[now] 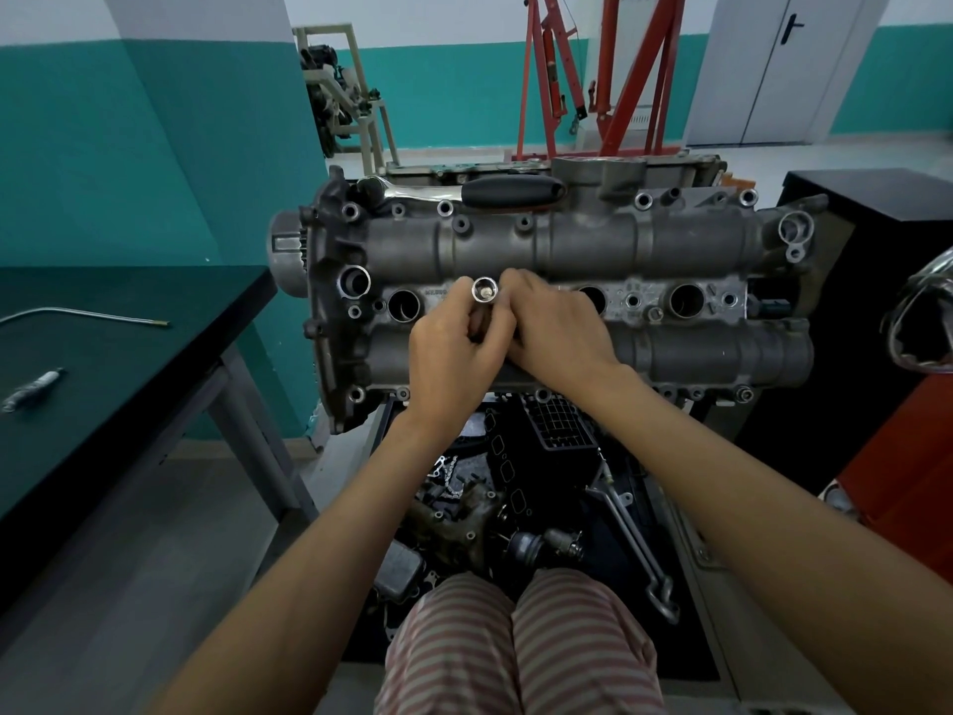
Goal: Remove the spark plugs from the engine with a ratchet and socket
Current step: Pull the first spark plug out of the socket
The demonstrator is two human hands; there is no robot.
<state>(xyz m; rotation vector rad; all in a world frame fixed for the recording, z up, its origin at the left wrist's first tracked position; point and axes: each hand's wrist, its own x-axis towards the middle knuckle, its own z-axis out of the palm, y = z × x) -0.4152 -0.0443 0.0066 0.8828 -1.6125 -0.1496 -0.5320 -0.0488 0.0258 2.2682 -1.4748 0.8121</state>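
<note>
So the engine [557, 281] is the big thing here, a rough cast-aluminium head with two long rounded cam housings and a row of round plug wells down the middle. It's dull grey and grimy, with shiny machined rings around some holes. Three wells show as open dark holes; the hands cover the stretch between them.

Left of it is a dark green table [118, 353] with a matte top. A thin bent metal rod [87, 316] lies on it, and nearer the front a small grey stick-shaped part [32, 388] that looks like a spark plug, though it's blurry.

Behind the engine there's a red steel hoist frame [608, 74]. Below the engine is a black tray [691, 657] of greasy parts, gaskets and a bent pipe.

The ratchet [464, 193] lies along the far edge of the head, chrome shaft and black rubbery grip, nobody touching it.

Both hands sit together over the middle wells. The left hand [454, 353] is wrapped around the socket [485, 290], a polished chrome tube with its open end facing up and something pale inside. The right hand [559, 327] is pressed up against it, fingers curled at the socket; I can't see exactly what they grip.
</note>
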